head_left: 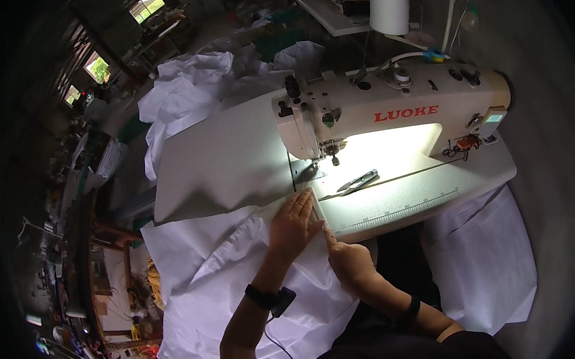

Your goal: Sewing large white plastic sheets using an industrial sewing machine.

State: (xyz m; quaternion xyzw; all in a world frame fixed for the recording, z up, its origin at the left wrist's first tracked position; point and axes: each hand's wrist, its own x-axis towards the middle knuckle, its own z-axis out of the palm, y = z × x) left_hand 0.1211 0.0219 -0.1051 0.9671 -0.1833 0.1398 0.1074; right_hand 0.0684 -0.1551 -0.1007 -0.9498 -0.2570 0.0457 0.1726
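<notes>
Cream sewing machine (395,107) fills upper centre-right of the frame on the pale desk (223,163); thread snips (357,182) lie under its lit arm, a white thread cone (388,12) stands behind, more white cloth heaped upper left. White fabric (230,274) hangs off the desk's near edge at centre. Left hand (293,222) lies flat, fingers straight, grip open, pressing the fabric; right hand (349,259) touches beside it, forefinger extended, other fingers curled, grip holding nothing visible.

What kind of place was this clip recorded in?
Most likely a garment sewing workshop. An industrial sewing machine sits on a worktable, both hands press white fabric at its edge, and a large thread cone stands behind, with more white cloth heaped beyond.
</notes>
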